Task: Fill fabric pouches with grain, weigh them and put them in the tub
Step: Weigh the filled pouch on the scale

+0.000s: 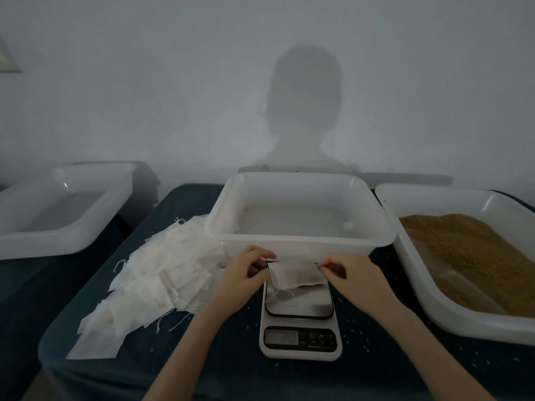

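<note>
A small white fabric pouch (296, 274) with brownish grain showing through hangs just above the far end of the white kitchen scale (299, 319). My left hand (246, 273) pinches its left top corner, and my right hand (351, 274) pinches a drawstring at its right corner. Right behind the scale stands a white plastic tub (301, 238), with only a small pale bit on its floor. Brown grain (474, 256) fills the white tray (451, 316) on the right. A heap of flat unfilled pouches (156, 282) lies to the left.
Another white tub (63, 241) stands at the far left, partly off the dark blue table (231, 371). Loose grains are scattered on the cloth around the scale. The scale's display (281, 337) is lit but unreadable. A wall rises close behind the tubs.
</note>
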{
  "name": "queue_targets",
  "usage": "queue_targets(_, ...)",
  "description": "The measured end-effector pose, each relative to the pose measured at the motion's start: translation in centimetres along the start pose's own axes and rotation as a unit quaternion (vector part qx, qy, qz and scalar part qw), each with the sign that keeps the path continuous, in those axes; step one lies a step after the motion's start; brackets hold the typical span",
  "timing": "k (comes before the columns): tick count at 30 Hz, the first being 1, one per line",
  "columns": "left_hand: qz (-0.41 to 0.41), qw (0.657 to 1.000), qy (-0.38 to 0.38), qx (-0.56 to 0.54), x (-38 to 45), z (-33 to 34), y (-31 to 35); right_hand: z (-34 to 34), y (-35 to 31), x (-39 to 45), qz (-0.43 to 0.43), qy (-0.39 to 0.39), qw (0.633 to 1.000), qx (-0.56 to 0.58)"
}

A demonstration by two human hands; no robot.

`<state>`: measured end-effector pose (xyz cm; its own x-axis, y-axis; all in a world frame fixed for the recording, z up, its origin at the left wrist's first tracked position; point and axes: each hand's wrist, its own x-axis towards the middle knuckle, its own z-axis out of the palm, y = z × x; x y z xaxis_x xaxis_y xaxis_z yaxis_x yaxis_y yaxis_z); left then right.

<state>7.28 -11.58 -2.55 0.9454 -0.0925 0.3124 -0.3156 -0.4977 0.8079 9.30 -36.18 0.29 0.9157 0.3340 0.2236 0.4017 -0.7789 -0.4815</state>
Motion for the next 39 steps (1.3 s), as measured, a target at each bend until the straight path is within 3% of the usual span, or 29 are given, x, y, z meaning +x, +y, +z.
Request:
queue_targets(5,-0.107,0.982,0.132,-0.078,-0.6,-0.7,-2.3,1.7,1.5,-0.7,0.025,0.026,0.999,0.033)
queue_targets(12,-0.132,0.978,0.135,-0.089,-1.0,-0.2,-3.4,2.5,2.0,-1.1,0.026,0.018,0.999,0.028)
queue_targets(23,-0.097,0.991,0.086,0.016,-0.7,-0.2,-2.2,2.9,1.0,-0.9,0.016,0.006,0.999,0.030)
queue_targets(26,-0.057,0.989,0.045,0.125,-0.2,-0.1,-1.9,3.1,0.6,-0.6,0.015,0.001,0.999,0.036)
queue_targets(31,0.039,0.947,-0.066,0.312,1.5,0.9,-0.7,3.9,-2.1,0.4,-0.032,-0.021,0.999,0.022)
queue_targets(35,0.027,0.946,-0.091,0.310,2.8,1.2,0.7,5.3,-4.4,1.5,-0.052,-0.036,0.997,-0.052)
queue_targets(39,0.018,0.958,-0.047,0.284,4.2,1.5,2.5,5.8,-4.7,2.5,-0.027,0.015,0.998,-0.059)
